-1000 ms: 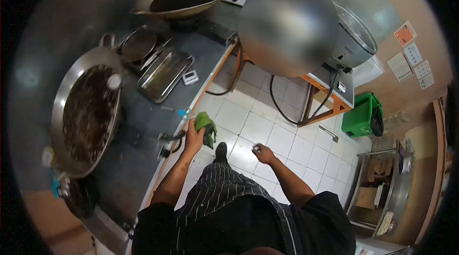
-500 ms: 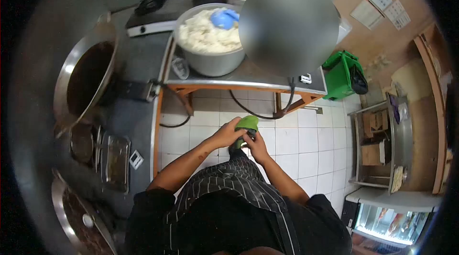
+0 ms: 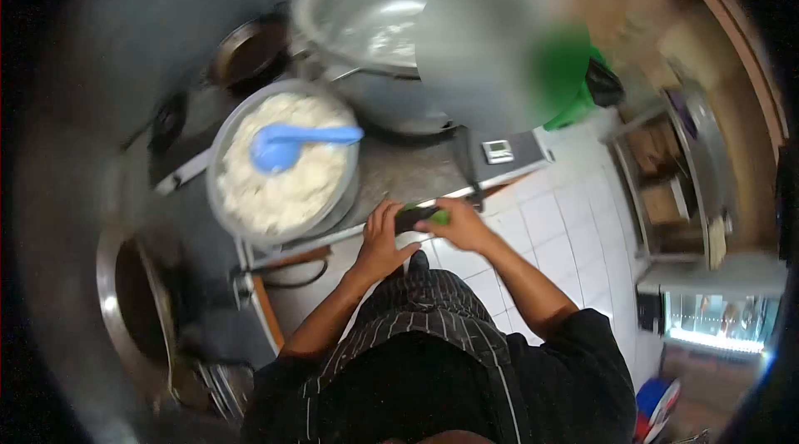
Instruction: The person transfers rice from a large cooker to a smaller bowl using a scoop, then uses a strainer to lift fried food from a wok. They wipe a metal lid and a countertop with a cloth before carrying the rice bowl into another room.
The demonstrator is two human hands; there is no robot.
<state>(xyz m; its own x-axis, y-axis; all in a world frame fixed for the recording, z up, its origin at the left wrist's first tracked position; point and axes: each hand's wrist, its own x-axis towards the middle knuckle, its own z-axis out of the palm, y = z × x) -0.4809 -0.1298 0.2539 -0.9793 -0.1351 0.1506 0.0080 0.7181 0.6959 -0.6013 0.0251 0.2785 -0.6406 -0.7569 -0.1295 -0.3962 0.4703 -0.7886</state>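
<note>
Between my hands, in front of my apron near the table's front edge, is a small green-and-black object; its exact kind I cannot make out. My left hand grips its left end from the side, fingers forward. At the other end, my right hand has its thumb and fingers closed around the green part. Close beyond my left hand stands a large metal pot full of a white, lumpy food. A blue scoop lies on top of the food, handle pointing right.
A wide metal basin stands at the back of the table. A small white timer lies at its right end. Left are a dark pan and a large wok. A shelf and lit display fridge stand right.
My view has moved closer to the table, so the pot appears nearer and the basin shows more. My hands have spread a little apart along the green-and-black object, which now lies more level.
</note>
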